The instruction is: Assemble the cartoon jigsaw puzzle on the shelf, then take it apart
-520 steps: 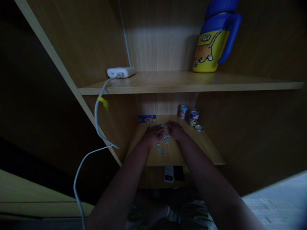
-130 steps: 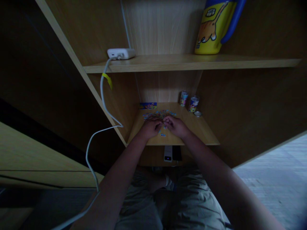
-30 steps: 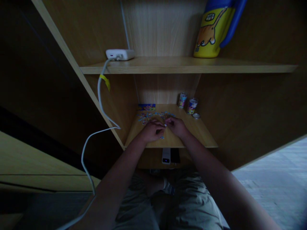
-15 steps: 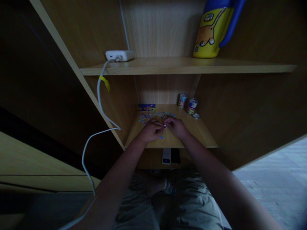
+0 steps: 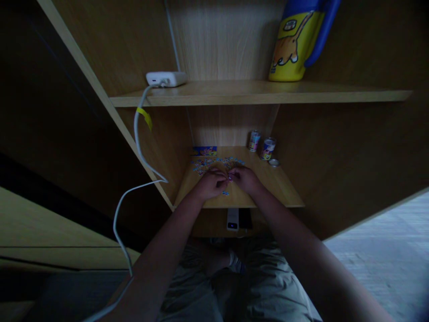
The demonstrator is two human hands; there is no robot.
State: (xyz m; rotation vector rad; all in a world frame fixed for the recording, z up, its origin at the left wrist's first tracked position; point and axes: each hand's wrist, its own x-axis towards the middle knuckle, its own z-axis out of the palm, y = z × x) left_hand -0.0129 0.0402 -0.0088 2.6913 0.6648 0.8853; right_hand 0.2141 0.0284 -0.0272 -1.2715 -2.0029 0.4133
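Above the lower shelf board (image 5: pixel 268 192), my left hand (image 5: pixel 213 182) and my right hand (image 5: pixel 246 179) meet fingertip to fingertip. Both pinch small jigsaw puzzle pieces (image 5: pixel 230 178), largely covered by the fingers; whether these are joined I cannot tell. Just beyond my hands, many loose jigsaw pieces (image 5: pixel 201 164) lie scattered in a band. A small blue-and-white piece or cluster (image 5: pixel 225 193) rests nearer the shelf's front edge, below the fingertips. Flat at the back left lies a colourful printed card (image 5: pixel 205 151).
Two printed cans, one (image 5: pixel 254 141) behind the other (image 5: pixel 268 149), stand at the back right beside a round metal lid (image 5: pixel 274 163). The upper shelf holds a white charger (image 5: pixel 166 79) with a dangling cable (image 5: pixel 115 219) and a yellow-blue mug (image 5: pixel 295 44). A white device (image 5: pixel 232 219) sits below.
My fingertips have drawn slightly closer together, and the puzzle pieces between them are more covered now. The loose pieces and cans stay where they were.
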